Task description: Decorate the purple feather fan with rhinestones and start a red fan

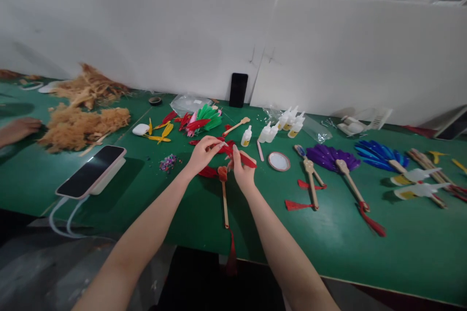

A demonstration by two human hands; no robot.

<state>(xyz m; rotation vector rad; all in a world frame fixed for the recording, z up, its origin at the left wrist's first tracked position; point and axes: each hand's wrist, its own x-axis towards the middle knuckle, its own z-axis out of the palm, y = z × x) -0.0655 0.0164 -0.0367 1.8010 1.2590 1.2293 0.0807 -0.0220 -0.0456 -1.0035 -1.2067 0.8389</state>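
Observation:
My left hand (205,155) and my right hand (242,169) meet over the middle of the green table. Between them is a red feather (248,159), with the fingertips of both hands closed on it. Just below lies a wooden fan handle (225,204), its top end partly under my hands, with a red tassel (232,252) hanging over the table's front edge. More red feathers (207,172) lie beside the handle's head, left of it. Small details at my fingertips are too blurred to make out.
Glue bottles (246,136) stand behind my right hand, near a round white lid (279,161). Purple (332,157) and blue (379,154) feather fans lie right. A phone (91,170) and brown fibre (85,126) are left, with another person's hand (24,129). Green feathers (210,117) lie behind.

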